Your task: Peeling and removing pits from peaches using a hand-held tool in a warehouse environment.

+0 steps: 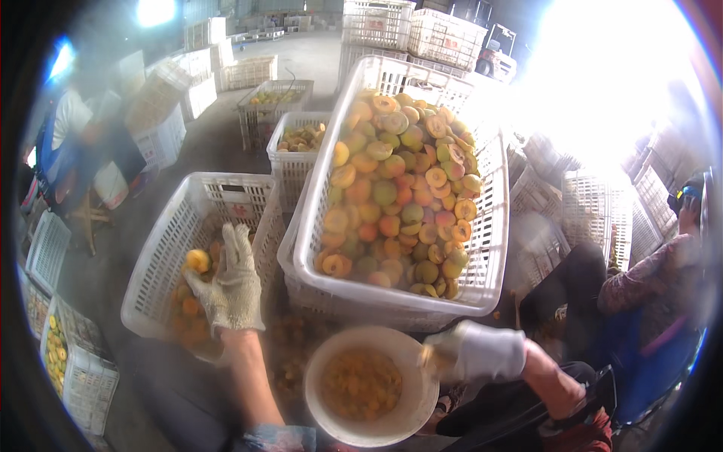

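My left hand (230, 288), in a knitted work glove, is spread over the lower left white plastic crate (152, 243). A yellow-orange piece of fruit (198, 260) is at its thumb and fingertips; whether it is gripped or falling I cannot tell. More fruit pieces (190, 307) lie in that crate. My gloved right hand (474, 351) is closed at the right rim of a white bucket (316, 390), blurred, with something yellowish at its fingers. Small brownish-orange pieces (361, 384) fill the bucket's bottom. Above it, a large white crate (395, 296) holds many apricot-like fruits (412, 212), whole and halved.
At the right edge sits a person in a patterned sleeve (649, 282); another person (70, 121) sits at the far left. Smaller crates of fruit (299, 116) stand behind. Stacked crates (375, 25) rise at the back, and others line both sides.
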`<state>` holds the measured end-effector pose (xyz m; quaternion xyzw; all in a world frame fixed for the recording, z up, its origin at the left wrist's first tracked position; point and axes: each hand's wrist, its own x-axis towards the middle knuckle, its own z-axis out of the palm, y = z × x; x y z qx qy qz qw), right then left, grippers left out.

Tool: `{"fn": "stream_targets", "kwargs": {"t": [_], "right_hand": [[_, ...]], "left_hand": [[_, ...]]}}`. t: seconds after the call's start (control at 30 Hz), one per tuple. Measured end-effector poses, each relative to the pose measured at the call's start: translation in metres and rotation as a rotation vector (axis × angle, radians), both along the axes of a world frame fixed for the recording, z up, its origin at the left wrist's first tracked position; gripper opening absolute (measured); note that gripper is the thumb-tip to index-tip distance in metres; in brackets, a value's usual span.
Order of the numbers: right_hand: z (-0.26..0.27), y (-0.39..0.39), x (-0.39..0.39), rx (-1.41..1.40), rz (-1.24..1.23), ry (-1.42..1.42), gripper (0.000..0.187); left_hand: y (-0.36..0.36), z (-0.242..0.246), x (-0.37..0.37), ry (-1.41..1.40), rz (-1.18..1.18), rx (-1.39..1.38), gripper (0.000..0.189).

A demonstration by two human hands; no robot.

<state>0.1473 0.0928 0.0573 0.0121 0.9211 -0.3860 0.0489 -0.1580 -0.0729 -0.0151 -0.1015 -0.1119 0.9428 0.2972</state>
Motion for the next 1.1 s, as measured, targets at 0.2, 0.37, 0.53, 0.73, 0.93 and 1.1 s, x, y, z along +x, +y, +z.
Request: {"fn": "stream_targets", "kwargs": {"t": [0.2, 0.37, 0.53, 0.73, 0.93, 1.1], "right_hand": [[0.007, 0.09, -0.053, 0.47, -0.379, -0.209, 0.027], [-0.052, 0.118, -0.099, 0.53, -0.312, -0.296, 0.044], [-0.059, 0.091, -0.14, 0.447, -0.138, -0.271, 0.042], [-0.097, 0.09, -0.147, 0.608, -0.047, -0.2, 0.038], [-0.093, 0.106, -0.131, 0.573, -0.121, -0.311, 0.036], [-0.086, 0.095, -0.115, 0.521, -0.212, -0.321, 0.035]], "left_hand": [[0.028, 0.009, 0.038, -0.096, -0.233, 0.149, 0.034], [0.039, -0.003, 0.045, 0.074, -0.274, 0.261, 0.029], [0.034, -0.007, 0.041, 0.05, -0.31, 0.307, 0.031], [0.035, -0.003, 0.045, 0.022, -0.344, 0.22, 0.029], [0.038, 0.005, 0.06, 0.029, -0.36, 0.314, 0.025], [0.032, 0.006, 0.064, 0.157, -0.323, 0.192, 0.027]]}}
